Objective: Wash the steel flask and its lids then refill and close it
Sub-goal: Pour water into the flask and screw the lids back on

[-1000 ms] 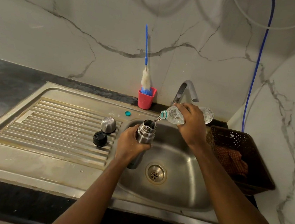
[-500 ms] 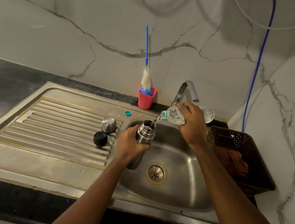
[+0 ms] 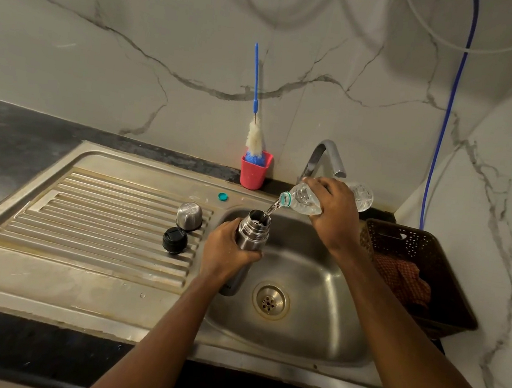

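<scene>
Left hand (image 3: pixel 226 249) grips open cylindrical steel flask (image 3: pixel 251 234) over sink basin (image 3: pixel 318 284); right hand (image 3: pixel 334 212) clasps tilted clear plastic bottle (image 3: pixel 303 201). Advice: hold stream centred on mouth, tilt gently.

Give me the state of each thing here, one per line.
Steel flask, open, upright, gripped by left hand at the sink.
Plastic bottle, uncapped, tilted, pouring into the flask, held by right hand.
Steel lid, off, on the drainboard.
Black lid, off, beside it.
Teal cap, off, lying behind the drainboard.
Tap, not running.
</scene>
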